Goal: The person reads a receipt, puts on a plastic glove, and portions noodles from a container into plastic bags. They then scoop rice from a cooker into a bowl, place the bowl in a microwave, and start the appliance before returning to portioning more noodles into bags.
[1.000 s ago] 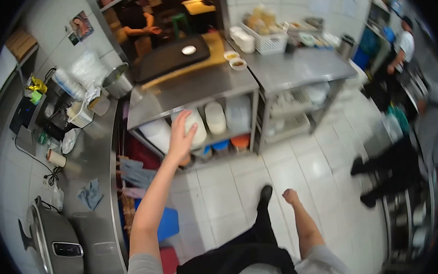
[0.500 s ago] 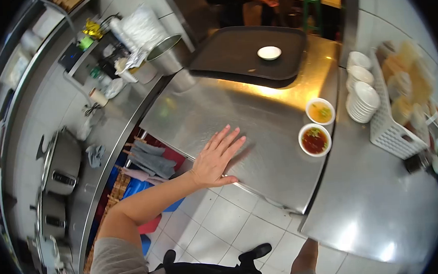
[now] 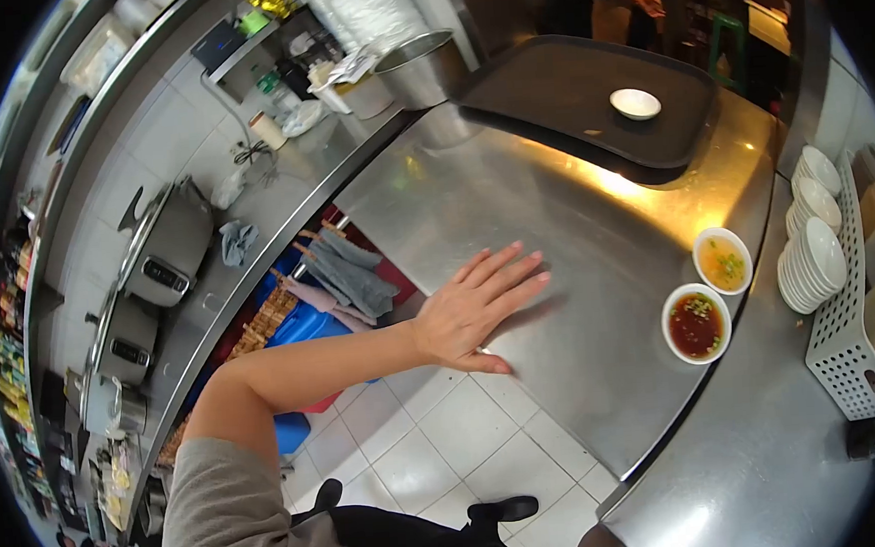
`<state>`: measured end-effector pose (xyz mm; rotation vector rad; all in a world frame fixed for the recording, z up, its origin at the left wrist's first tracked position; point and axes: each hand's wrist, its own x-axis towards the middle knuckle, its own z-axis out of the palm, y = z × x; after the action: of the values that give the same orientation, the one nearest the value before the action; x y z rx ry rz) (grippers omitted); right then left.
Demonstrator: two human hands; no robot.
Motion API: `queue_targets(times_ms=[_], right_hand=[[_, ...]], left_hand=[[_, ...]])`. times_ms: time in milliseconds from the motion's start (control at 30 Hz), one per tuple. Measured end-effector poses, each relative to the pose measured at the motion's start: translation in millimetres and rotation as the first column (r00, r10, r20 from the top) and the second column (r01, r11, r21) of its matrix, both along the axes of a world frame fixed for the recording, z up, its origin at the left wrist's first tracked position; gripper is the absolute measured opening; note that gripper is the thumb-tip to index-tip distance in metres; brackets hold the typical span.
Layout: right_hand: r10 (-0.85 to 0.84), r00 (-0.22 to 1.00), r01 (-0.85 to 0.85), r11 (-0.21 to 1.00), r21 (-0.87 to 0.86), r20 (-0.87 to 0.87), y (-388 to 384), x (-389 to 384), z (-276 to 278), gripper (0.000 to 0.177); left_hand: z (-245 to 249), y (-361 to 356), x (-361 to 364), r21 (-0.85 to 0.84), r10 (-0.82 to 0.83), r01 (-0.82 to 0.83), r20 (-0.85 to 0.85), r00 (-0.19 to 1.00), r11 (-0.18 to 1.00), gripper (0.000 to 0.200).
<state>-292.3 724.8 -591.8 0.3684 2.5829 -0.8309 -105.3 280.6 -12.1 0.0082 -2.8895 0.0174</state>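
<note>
Closer to the steel surface (image 3: 585,385) than a second ago, our left hand (image 3: 465,317) now lies over its near edge, fingers spread and nothing held; we cannot tell whether the palm presses down. Our right hand has left the view, state unknown. Dark broth bowl (image 3: 696,324) and yellow broth bowl (image 3: 723,261) sit side by side near the surface's right edge, apart from the left hand but, we judge, more easily reached from here.

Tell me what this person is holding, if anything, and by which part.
The left hand holds nothing: its fingers are open over the metal counter. The right hand is out of view, so its hold cannot be told.
</note>
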Motion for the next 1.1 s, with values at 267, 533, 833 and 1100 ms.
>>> queue_targets(times_ms=[267, 533, 833, 1100], right_hand=[[-0.027, 0.986, 0.004, 0.991, -0.134, -0.166, 13.0, 67.7, 123.4, 0.041], [0.311, 0.950, -0.266, 0.859, -0.437, 0.032, -85.1, 319.4, 305.5, 0.041], [0.887, -0.028, -0.463, -0.419, -0.781, -0.460, -383.5, 739.5, 550.5, 0.024], [0.621, -0.385, -0.499, -0.762, -0.412, -0.683, -625.3, 923.6, 643.7, 0.036]], left_hand=[[-6.5, 14.3, 23.0, 0.248, -0.037, 0.083, -0.187, 0.982, 0.965, 0.095], [-92.9, 116.5, 364.0, 0.908, 0.295, -0.248, 0.147, 0.944, 0.339, 0.077], [19.2, 131.0, 757.7, 0.712, 0.777, 0.431, 0.257, 0.574, -0.554, 0.077], [47.6, 176.4, 900.7, 0.600, 0.985, 0.784, -0.037, -0.170, 0.158, 0.084]])
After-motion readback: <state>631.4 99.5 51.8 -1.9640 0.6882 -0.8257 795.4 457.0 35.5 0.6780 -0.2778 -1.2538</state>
